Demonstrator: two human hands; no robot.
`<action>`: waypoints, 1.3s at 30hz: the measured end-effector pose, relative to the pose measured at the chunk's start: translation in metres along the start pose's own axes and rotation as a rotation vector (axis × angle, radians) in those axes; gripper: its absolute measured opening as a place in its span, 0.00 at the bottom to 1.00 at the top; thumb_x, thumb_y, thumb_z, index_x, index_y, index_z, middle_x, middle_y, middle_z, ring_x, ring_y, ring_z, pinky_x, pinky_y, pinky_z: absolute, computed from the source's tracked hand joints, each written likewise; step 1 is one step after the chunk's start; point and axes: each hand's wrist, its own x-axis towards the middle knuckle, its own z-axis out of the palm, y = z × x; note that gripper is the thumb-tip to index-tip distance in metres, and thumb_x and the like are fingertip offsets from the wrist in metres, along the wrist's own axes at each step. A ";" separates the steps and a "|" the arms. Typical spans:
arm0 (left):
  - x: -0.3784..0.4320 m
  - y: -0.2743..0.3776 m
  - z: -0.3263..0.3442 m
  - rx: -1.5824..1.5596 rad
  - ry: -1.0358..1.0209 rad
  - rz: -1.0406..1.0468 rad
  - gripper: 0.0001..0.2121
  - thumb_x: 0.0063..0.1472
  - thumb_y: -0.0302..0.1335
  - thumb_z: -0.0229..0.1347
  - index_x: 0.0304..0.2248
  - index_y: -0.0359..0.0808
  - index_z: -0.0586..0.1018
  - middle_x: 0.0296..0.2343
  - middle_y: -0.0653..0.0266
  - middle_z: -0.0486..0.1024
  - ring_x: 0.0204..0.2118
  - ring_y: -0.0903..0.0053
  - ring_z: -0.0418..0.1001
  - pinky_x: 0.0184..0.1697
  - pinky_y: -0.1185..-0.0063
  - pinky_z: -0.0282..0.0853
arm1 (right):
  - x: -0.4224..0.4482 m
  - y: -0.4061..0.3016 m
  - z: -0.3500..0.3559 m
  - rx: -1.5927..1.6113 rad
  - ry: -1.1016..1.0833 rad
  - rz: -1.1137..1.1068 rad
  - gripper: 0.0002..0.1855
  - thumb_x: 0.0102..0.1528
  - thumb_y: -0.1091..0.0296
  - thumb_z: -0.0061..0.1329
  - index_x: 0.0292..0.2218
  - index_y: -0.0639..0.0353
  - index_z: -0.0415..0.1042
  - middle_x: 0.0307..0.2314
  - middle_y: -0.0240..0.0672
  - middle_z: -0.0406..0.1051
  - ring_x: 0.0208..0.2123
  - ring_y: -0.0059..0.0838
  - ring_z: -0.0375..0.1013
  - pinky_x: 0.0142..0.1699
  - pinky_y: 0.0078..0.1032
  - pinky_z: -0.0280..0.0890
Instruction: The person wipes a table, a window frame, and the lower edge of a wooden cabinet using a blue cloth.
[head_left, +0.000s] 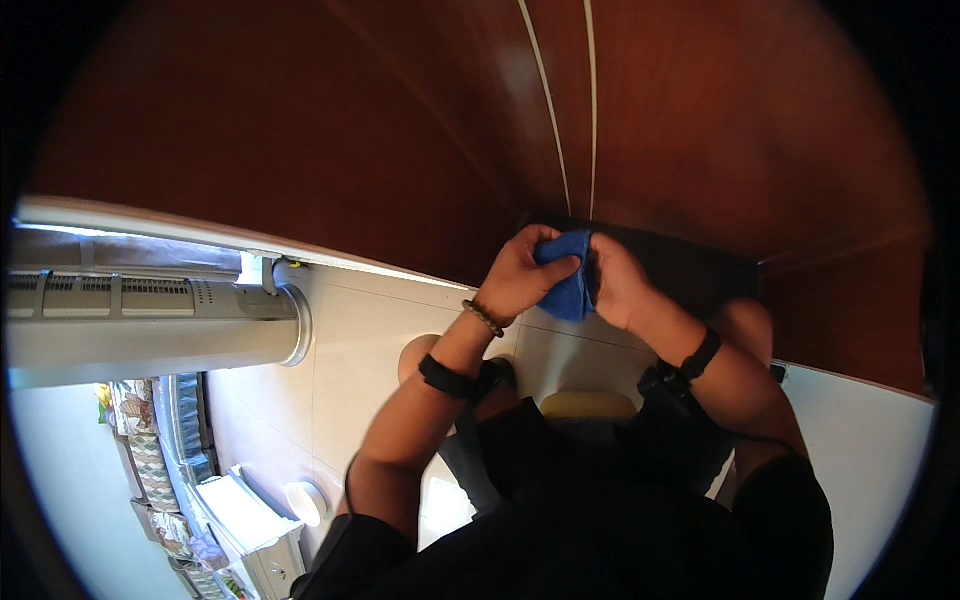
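A blue cloth (564, 289), folded over on itself, is held between both hands in front of me. My left hand (529, 274) grips its left side, with the thumb lying across the front. At the cloth's right edge is my right hand (619, 281), its fingers mostly hidden behind the fabric. Just beyond the hands rise dark reddish-brown wood panels (360, 142) that meet at a corner, and two pale vertical strips (592, 112) run up them. A dark base (667, 262) lies at the foot of the panels.
Pale floor tiles (360, 315) extend below me and to the left. A tall floor-standing air conditioner (172, 330) stands at the left. Farther off are a sofa with patterned cushions (154, 457), a white-topped table (244, 514) and a round white bin (306, 502). Something yellow (587, 406) shows beneath me.
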 end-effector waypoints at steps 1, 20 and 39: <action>-0.008 0.014 0.003 -0.001 0.006 0.022 0.18 0.59 0.31 0.60 0.46 0.33 0.72 0.35 0.64 0.76 0.34 0.81 0.75 0.39 0.83 0.72 | -0.006 -0.009 0.000 -0.021 -0.045 -0.077 0.20 0.62 0.56 0.35 0.43 0.63 0.71 0.40 0.39 0.73 0.45 0.35 0.73 0.52 0.35 0.69; -0.043 0.057 0.020 0.237 0.487 0.671 0.09 0.59 0.28 0.59 0.26 0.33 0.74 0.19 0.64 0.71 0.21 0.79 0.70 0.25 0.80 0.67 | -0.053 -0.046 0.016 -1.022 -0.326 -0.418 0.39 0.60 0.49 0.51 0.63 0.62 0.52 0.52 0.37 0.65 0.53 0.27 0.64 0.60 0.29 0.58; 0.033 0.068 -0.033 0.560 0.761 0.754 0.07 0.56 0.29 0.60 0.30 0.33 0.80 0.21 0.58 0.76 0.22 0.74 0.74 0.26 0.78 0.68 | -0.003 -0.052 0.044 -0.867 -0.135 -0.765 0.28 0.58 0.80 0.37 0.60 0.58 0.59 0.53 0.39 0.66 0.51 0.34 0.70 0.59 0.27 0.62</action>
